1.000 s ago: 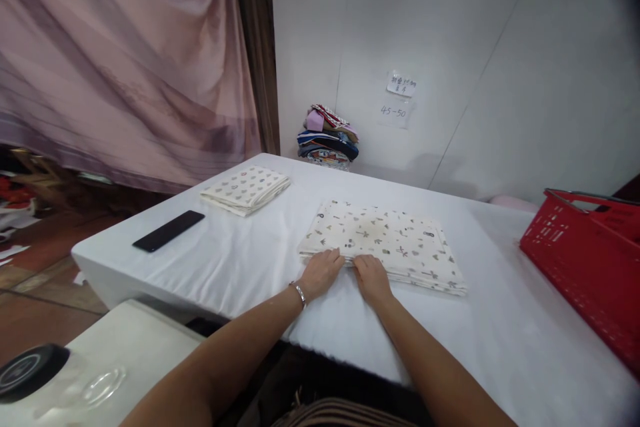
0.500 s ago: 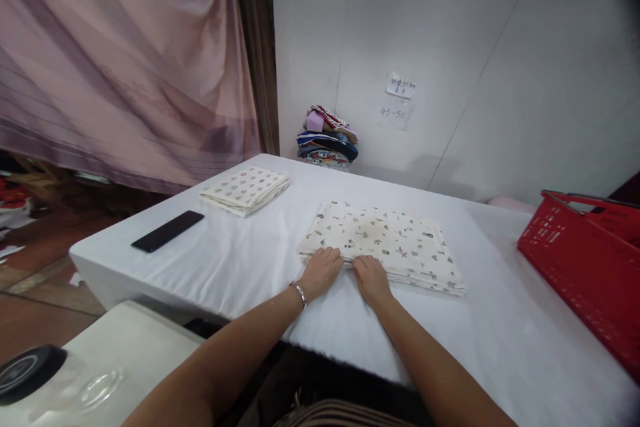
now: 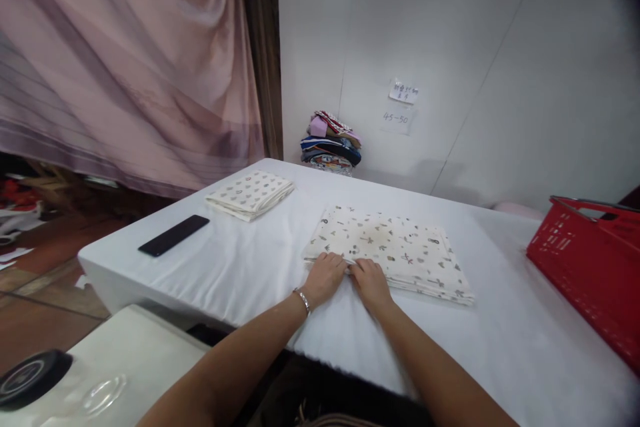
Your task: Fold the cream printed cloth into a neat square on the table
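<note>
A white cloth (image 3: 390, 243) printed with small plants and figures lies folded flat in front of me. My left hand (image 3: 325, 277), with a silver bracelet at the wrist, grips its near edge left of the middle. Close beside it, my right hand (image 3: 371, 283) holds the same edge. Both hands have their fingers curled over the edge, and the thumbs are mostly hidden. A second folded cloth (image 3: 250, 195), white with small heart-like prints, rests farther back on the left, apart from my hands.
A black phone-like slab (image 3: 174, 235) lies on the white-covered table (image 3: 240, 267) at left. On the right stands a red plastic basket (image 3: 590, 273). Folded fabrics (image 3: 331, 143) are piled by the wall behind. A lidded clear container (image 3: 95, 387) stands at lower left.
The view has shifted slightly, so everything appears a little lower and to the right. My hands stay at the cloth's near edge, with their fingertips slightly closer together.
</note>
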### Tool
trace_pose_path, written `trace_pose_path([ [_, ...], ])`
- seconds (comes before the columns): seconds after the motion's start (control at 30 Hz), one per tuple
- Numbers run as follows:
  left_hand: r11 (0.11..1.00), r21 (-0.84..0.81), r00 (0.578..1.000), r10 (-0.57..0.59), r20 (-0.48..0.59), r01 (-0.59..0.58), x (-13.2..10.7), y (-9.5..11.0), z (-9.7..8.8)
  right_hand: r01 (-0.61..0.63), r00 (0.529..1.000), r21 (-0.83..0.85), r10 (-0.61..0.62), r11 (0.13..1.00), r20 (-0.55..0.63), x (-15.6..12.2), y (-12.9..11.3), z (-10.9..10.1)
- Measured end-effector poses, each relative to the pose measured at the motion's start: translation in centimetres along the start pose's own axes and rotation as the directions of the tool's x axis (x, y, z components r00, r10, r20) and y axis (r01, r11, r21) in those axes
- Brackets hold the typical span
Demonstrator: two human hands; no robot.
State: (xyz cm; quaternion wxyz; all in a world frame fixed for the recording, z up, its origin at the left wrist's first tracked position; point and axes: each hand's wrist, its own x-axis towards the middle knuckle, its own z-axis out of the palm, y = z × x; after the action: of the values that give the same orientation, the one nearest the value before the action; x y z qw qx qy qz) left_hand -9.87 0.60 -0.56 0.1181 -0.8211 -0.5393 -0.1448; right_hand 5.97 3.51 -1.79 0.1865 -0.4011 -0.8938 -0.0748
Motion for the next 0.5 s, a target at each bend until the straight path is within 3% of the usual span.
trace_pose_path([
  [0.23, 0.997, -0.001, 0.997, -0.075, 0.014, 0.075, -0.6, -0.6, -0.6, -0.003, 1.0, 0.0, 0.003, 1.0, -0.006, -0.1, 0.1, 0.4],
  [0.5, 0.982, -0.011, 0.982, -0.186, 0.035, 0.186, -2.7, -3.8, -1.4, -0.005, 1.0, 0.009, 0.005, 1.0, 0.007, -0.1, -0.1, 0.2],
])
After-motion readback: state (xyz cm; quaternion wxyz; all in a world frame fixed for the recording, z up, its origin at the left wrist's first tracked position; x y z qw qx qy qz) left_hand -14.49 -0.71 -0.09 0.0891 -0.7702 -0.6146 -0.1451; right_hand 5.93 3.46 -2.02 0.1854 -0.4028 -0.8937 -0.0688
